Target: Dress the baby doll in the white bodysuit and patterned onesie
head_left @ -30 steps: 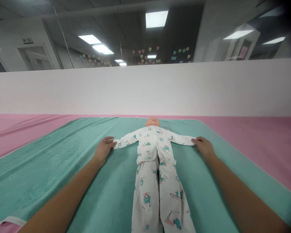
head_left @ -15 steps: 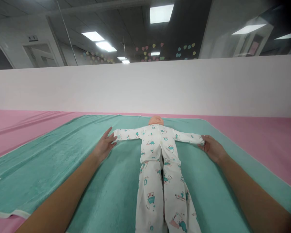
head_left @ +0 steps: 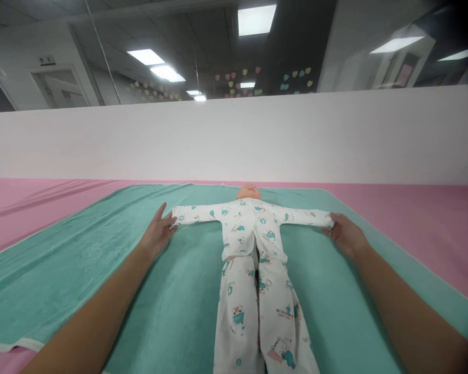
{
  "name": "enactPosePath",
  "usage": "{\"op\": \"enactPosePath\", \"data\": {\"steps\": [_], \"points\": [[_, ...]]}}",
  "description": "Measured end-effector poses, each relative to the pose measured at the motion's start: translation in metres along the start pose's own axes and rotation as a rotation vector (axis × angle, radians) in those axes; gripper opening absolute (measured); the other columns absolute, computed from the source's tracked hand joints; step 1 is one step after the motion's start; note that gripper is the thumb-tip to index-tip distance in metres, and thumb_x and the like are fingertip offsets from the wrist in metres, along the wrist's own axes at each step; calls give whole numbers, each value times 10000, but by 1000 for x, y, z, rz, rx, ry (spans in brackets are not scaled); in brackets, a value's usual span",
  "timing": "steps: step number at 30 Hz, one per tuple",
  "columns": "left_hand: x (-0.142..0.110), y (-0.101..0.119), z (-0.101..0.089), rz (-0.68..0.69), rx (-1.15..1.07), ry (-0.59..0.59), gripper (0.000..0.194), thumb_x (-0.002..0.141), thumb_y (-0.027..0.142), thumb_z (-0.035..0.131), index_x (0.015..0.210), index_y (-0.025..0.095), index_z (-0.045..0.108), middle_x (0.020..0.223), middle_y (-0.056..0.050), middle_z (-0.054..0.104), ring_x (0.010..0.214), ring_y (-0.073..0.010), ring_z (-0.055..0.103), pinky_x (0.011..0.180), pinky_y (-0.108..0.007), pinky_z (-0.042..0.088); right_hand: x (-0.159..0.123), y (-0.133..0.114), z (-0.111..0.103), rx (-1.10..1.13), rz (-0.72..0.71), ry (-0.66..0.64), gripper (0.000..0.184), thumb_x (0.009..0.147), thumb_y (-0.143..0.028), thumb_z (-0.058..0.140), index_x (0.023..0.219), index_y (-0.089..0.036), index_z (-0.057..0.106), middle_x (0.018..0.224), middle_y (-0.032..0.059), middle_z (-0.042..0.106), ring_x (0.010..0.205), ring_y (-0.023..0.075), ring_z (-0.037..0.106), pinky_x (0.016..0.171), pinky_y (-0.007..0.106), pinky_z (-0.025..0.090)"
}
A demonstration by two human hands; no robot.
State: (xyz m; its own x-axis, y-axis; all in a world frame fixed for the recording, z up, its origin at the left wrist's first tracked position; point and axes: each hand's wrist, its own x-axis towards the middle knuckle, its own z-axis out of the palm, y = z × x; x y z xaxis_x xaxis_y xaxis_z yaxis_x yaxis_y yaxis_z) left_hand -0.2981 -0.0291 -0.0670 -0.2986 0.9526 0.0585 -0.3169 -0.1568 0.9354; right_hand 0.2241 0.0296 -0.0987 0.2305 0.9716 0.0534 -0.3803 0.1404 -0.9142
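Observation:
A baby doll [head_left: 249,191] lies on its back in a white long-sleeved top [head_left: 251,223] printed with small teal and pink pictures. Matching white trousers [head_left: 239,306] cover its legs and run off the bottom edge. Both sleeves stretch straight out to the sides. My left hand [head_left: 158,235] pinches the cuff of the left sleeve [head_left: 197,213], its thumb pointing up. At the other side, my right hand [head_left: 348,235] has its fingers closed on the cuff of the right sleeve [head_left: 306,217]. The doll's hands are hidden in the sleeves.
Under the doll spreads a teal blanket [head_left: 171,301] with a pale edge, laid over a pink cloth [head_left: 425,223]. A low white wall [head_left: 218,140] runs across behind. Above it show dark glass with reflected ceiling lights and heart stickers.
Both hands have moved outward, and the two sleeves now reach farther to the sides, the left one most. The view has shifted slightly.

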Motion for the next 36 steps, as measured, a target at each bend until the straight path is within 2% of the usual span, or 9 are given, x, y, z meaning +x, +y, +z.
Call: {"op": "enactPosePath", "data": {"steps": [9, 13, 19, 23, 26, 30, 33, 36], "points": [[4, -1, -8, 28, -24, 17, 810, 689, 58, 644, 1342, 411, 318, 1369, -21, 418, 959, -107, 568, 645, -161, 465, 8, 6, -11, 83, -9, -14, 84, 710, -221, 667, 683, -201, 590, 851, -6, 566, 788, 118, 538, 637, 230, 589], [6, -4, -12, 33, -2, 17, 799, 686, 64, 636, 1346, 389, 323, 1375, -17, 421, 965, -106, 574, 647, -154, 466, 9, 6, -13, 65, -16, 0, 74, 718, -224, 651, 681, -218, 587, 832, -10, 577, 759, 122, 552, 613, 221, 584], [1, -11, -5, 33, 210, 41, 761, 647, 116, 699, 1329, 278, 403, 1293, -92, 512, 911, -153, 603, 667, -208, 480, 5, 7, -5, -114, 20, 28, 84, 716, -240, 657, 699, -205, 582, 821, 10, 605, 727, 151, 587, 628, 281, 605], [-3, -14, 4, 35, 359, 110, 692, 626, 133, 710, 1273, 234, 485, 1229, -116, 558, 880, -173, 613, 693, -238, 475, 2, 8, 1, -222, 51, 65, 81, 740, -237, 650, 740, -187, 585, 785, 27, 618, 697, 154, 608, 615, 283, 610], [-4, -15, 6, 39, 402, 126, 634, 624, 154, 699, 1229, 216, 521, 1106, -100, 621, 822, -161, 615, 691, -248, 466, 0, 8, 3, -222, 47, 76, 73, 750, -210, 637, 753, -173, 574, 779, 41, 631, 697, 163, 624, 613, 296, 611], [-4, -13, 7, 52, 486, 112, 513, 634, 242, 680, 1131, 170, 574, 823, -51, 658, 687, -153, 594, 640, -260, 441, -1, 6, 1, -157, 44, 61, 88, 716, -162, 653, 768, -173, 582, 747, 33, 636, 663, 164, 631, 574, 305, 608], [-5, -13, 9, 74, 714, 113, 426, 655, 320, 651, 1054, 180, 603, 672, -14, 630, 590, -158, 553, 566, -262, 388, -2, 2, 0, -89, 55, 24, 194, 705, -163, 655, 887, -209, 604, 779, 21, 647, 641, 158, 630, 530, 293, 597], [-3, -16, 12, 148, 952, 115, 332, 654, 328, 634, 961, 202, 627, 624, 3, 596, 576, -166, 529, 543, -259, 341, -9, -3, 2, -66, 106, -96, 290, 734, -236, 646, 1021, -251, 604, 871, 28, 655, 666, 150, 630, 521, 251, 583]]}}
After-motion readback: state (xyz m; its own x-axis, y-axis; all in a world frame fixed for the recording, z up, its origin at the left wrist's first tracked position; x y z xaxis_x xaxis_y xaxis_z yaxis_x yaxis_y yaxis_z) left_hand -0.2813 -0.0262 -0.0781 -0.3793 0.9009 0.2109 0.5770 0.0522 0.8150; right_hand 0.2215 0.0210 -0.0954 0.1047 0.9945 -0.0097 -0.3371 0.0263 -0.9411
